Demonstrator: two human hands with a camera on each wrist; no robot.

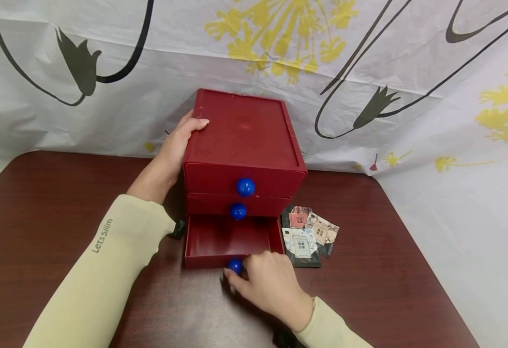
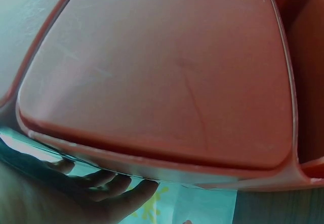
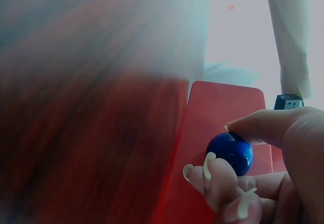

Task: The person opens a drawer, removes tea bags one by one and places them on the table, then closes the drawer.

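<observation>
A red drawer cabinet [image 1: 243, 128] stands on the table, with a round blue knob on each of its three drawers. The bottom drawer [image 1: 228, 237] is pulled out, and its visible floor is bare. My left hand [image 1: 177, 145] grips the cabinet's rear left edge, thumb on top; in the left wrist view its fingers [image 2: 129, 198] reach along the back edge. In front, my right hand [image 1: 273, 282] pinches the bottom drawer's blue knob [image 3: 230, 153] between thumb and fingers. The top knob [image 1: 246, 187] and middle knob [image 1: 238, 211] are untouched; both those drawers are closed.
Several flat printed sachets [image 1: 301, 245] lie overlapping on the table, close to the cabinet's right side. The dark reddish-brown table [image 1: 62, 251] ends against a white sheet [image 1: 158, 58] with plant prints, hanging behind and at the right.
</observation>
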